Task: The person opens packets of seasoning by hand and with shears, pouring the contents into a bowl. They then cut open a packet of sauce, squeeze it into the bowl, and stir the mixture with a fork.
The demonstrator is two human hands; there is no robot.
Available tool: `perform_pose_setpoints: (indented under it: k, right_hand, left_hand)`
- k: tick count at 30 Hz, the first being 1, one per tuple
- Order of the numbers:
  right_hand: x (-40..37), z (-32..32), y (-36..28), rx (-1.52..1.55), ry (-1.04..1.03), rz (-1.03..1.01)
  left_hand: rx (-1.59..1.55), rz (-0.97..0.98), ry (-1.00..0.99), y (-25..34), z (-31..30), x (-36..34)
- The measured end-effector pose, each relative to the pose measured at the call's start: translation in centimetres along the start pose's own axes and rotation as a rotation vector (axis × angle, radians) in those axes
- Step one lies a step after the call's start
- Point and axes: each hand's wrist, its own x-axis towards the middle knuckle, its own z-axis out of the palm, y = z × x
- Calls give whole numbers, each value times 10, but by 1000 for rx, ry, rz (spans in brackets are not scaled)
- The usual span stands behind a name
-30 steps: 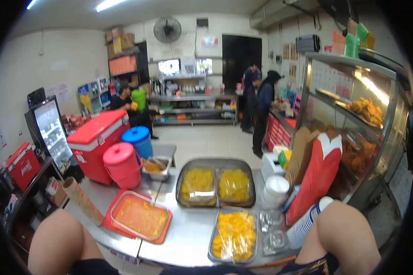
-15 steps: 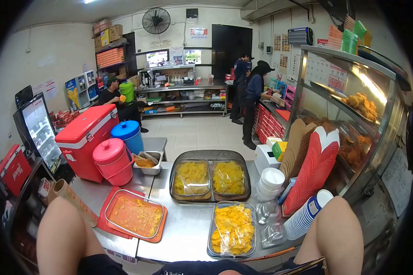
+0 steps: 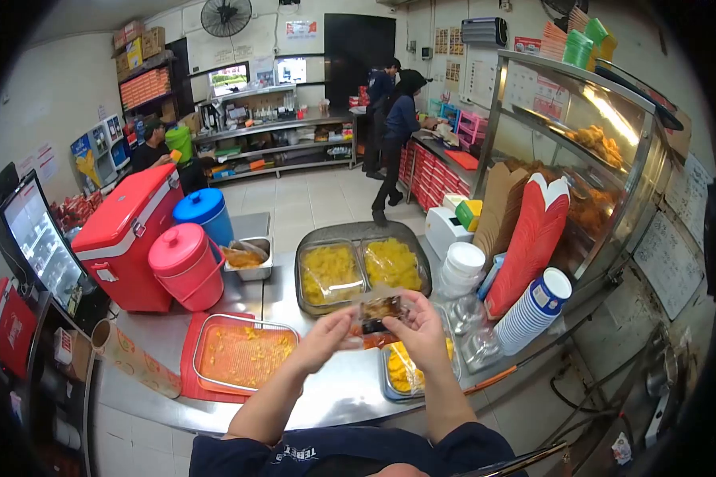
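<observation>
Both of my hands are raised over the steel counter, holding a small clear plastic packet with dark contents. My left hand pinches the packet's left edge. My right hand grips its right side, thumb across the front. Below the hands, a tray of yellow food under clear wrap is partly hidden by my right hand and the packet. Just beyond sit two wrapped containers of yellow food in a dark tray. Left of my left hand lies a shallow tray with yellow scraps on a red board.
At left stand a red cooler box, a pink bucket and a blue bucket. Stacked paper cups, red cartons and a glass food cabinet line the right. Several people are farther back.
My hands were out of view, with bent arms at both sides; now they are over the counter, holding the packet. The camera view has shifted, and the scene appears farther left.
</observation>
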Motion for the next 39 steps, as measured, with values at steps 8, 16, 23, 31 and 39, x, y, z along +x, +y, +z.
perform_pose_setpoints:
  k: [8,16,23,31,39]
  right_hand:
    - [-30,32,36,-176,144,-32]
    - [-40,32,49,7,249,-17]
    - [-44,89,113,-87,413,-18]
    - [-37,81,98,111,303,-77]
    - [-17,59,122,53,273,-71]
  left_hand:
    - [85,-78,3,-26,-16,-43]
    - [-94,60,152,-59,-37,-59]
    - [-378,175,198,-75,-6,-64]
    - [-141,235,467,-54,-23,-51]
    - [-202,-6,622,-67,-36,-29]
